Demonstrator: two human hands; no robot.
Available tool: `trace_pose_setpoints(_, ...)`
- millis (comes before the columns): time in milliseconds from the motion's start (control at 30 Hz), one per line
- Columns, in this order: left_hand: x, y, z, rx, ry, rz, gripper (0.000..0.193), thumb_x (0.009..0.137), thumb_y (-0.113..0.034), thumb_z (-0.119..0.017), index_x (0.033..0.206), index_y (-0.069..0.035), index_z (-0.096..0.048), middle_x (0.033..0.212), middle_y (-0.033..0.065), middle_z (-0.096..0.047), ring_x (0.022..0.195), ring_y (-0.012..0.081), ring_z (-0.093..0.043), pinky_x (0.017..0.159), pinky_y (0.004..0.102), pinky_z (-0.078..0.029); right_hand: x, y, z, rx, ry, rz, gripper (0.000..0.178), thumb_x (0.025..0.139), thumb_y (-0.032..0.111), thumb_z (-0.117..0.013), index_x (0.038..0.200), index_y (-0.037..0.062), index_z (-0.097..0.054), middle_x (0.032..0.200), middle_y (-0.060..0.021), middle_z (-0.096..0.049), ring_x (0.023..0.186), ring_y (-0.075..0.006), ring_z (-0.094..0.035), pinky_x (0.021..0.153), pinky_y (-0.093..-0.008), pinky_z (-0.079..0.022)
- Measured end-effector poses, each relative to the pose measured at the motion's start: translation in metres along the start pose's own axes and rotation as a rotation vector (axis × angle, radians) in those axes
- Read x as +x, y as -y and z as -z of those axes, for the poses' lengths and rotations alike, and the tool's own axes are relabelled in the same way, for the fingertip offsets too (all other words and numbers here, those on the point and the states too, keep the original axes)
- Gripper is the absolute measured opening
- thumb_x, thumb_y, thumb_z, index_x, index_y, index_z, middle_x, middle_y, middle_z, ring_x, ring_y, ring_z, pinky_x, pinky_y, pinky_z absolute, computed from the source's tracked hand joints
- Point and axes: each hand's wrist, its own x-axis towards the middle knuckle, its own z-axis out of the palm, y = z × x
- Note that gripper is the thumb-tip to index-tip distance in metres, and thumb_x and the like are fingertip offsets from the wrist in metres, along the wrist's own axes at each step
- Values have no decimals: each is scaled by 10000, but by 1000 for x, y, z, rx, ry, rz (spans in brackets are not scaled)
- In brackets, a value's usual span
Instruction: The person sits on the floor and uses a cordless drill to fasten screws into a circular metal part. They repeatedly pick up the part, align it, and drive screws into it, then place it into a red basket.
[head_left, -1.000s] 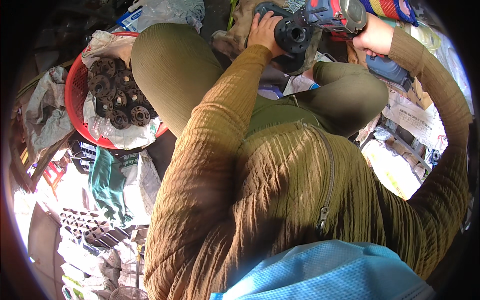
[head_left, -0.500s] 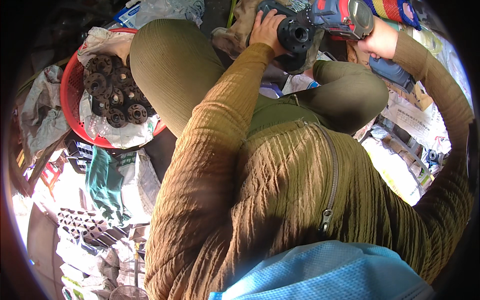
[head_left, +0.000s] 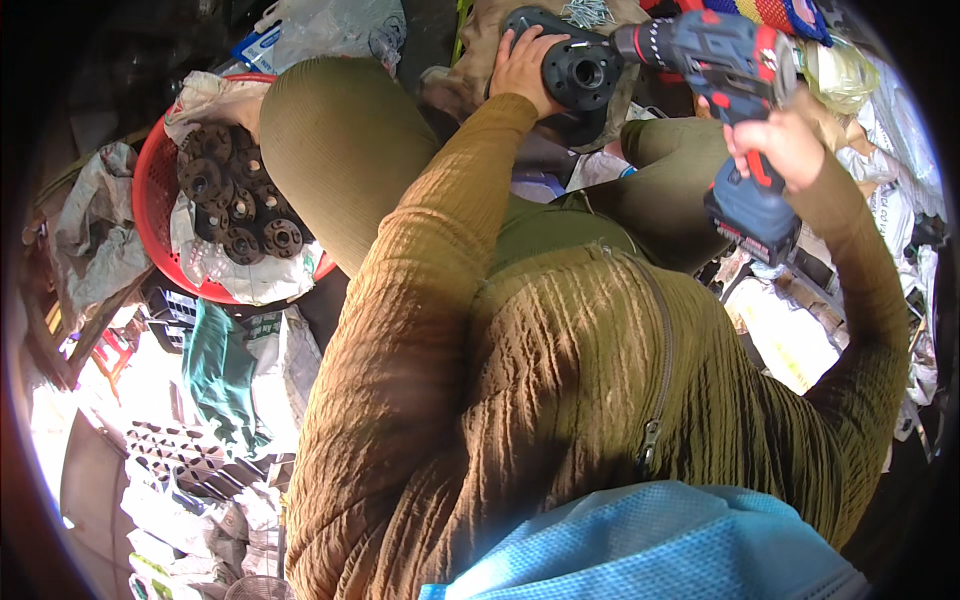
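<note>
My left hand (head_left: 525,68) is closed over a round black flanged part (head_left: 583,75), its fingers lying across the top and side. This part has a central hole ringed by smaller ones and sits on a larger dark base (head_left: 540,20). In my right hand (head_left: 778,150) is the handle of a blue and red cordless drill (head_left: 715,55). The drill's chuck points left at the upper edge of the flanged part, with a thin bit or screw between them; whether it touches cannot be made out. Several silver screws (head_left: 588,12) lie just beyond the flanged part.
At left, a red plastic basket (head_left: 150,210) holds several black flanged parts (head_left: 240,195) on white sacking. Beyond my left knee lies a clear plastic bag (head_left: 335,35). A green cloth (head_left: 220,370) and a dark perforated crate (head_left: 175,448) are lower left. White sacks (head_left: 785,325) lie at right.
My right hand has come down and toward me, so the drill now shows side-on with its battery lower. My left hand stays on the flanged part. The whole view has shifted slightly.
</note>
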Motion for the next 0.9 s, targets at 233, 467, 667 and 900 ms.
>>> trace_pose_setpoints(233,3,2,3,-84,-9,-84,1169,463,-602,-853,1393,-123,-329,1356,35,-474,1356,224,-328,1159,478,-105,-83,-68,-6,218,7,62,524,691,10,-553,1214,26,-579,801,-28,-570,644,-113,-543,591,-252,-471)
trace_pose_setpoints(467,5,6,14,-94,95,-160,1267,400,-661,-847,1386,-64,-320,1383,101,-396,1374,290,-294,1150,524,-92,-92,-137,-23,249,-10,2,396,674,17,-566,1068,52,-585,722,-19,-565,565,-106,-520,507,-245,-416)
trace_pose_setpoints(667,7,7,11,-49,91,-180,1222,409,-655,-842,1356,-59,-353,1351,116,-418,1370,303,-296,1147,521,-105,-89,-157,-19,319,-1,-29,163,679,34,-588,842,24,-584,686,-24,-573,549,-104,-517,500,-256,-408)
trace_pose_setpoints(900,5,9,7,-4,63,-226,1226,420,-673,-827,1355,-45,-343,1344,125,-420,1357,310,-311,1136,530,-124,-82,-183,-20,320,53,-66,368,682,26,-602,1050,21,-600,739,-39,-600,574,-108,-538,513,-260,-429)
